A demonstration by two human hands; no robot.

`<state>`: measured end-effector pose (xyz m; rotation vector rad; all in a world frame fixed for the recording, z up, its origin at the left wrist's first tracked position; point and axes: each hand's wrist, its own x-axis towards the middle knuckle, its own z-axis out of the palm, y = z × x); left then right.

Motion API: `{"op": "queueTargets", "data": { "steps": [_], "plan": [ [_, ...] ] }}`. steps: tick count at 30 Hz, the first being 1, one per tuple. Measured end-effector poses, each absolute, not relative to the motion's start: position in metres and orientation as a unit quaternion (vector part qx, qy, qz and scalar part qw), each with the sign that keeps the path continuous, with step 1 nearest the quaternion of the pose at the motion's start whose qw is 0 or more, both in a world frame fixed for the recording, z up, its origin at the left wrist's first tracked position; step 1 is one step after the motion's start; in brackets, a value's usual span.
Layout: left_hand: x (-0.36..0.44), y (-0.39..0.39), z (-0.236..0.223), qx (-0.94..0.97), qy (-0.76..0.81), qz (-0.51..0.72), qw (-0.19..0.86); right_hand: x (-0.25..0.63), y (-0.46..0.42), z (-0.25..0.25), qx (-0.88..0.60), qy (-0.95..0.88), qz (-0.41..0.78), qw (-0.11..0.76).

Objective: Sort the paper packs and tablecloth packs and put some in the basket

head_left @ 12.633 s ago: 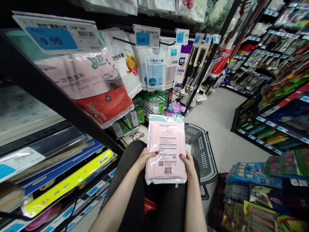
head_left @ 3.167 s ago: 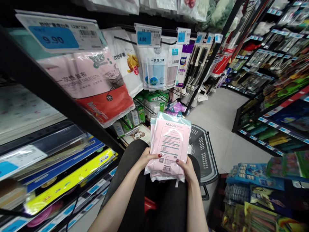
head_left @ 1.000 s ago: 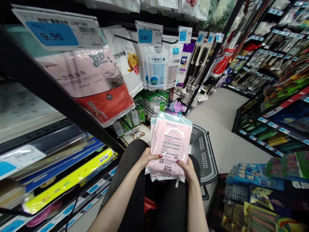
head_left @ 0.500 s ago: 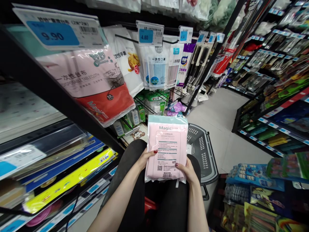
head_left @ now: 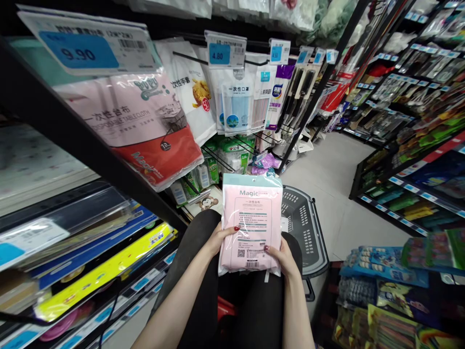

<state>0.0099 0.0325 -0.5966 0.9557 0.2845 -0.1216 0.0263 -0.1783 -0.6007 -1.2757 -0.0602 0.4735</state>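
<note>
A pink plastic pack of disposable tablecloth point(head_left: 250, 208), with a pale green top strip, is held upright over my knees, its printed back towards me. My left hand point(head_left: 219, 238) grips its left edge, the thumb lying on the front and the fingers hidden behind. On the lower right edge my right hand point(head_left: 283, 254) is closed the same way, thumb in front. A similar pink and red tablecloth pack point(head_left: 145, 131) hangs on the rack at the left, apart from my hands.
A grey shopping basket point(head_left: 307, 232) stands on the floor beyond my right knee. Packs of disposable masks point(head_left: 235, 104) and gloves point(head_left: 194, 92) hang from hooks ahead. Snack bags point(head_left: 385, 264) lie at the lower right. A black rack post point(head_left: 87, 140) slants across the left.
The tablecloth pack has shifted very slightly downward in my hands. Both hands keep their grip, and the surroundings look the same.
</note>
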Motion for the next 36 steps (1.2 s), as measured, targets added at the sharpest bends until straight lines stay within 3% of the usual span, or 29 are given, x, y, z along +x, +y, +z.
{"op": "queueTargets", "data": {
  "steps": [36],
  "plan": [
    [0.0102,0.0323,-0.5983,0.455,0.105,-0.053,0.883,0.0287,-0.1791,-0.5981,-0.584,-0.054,0.231,0.777]
  ]
}}
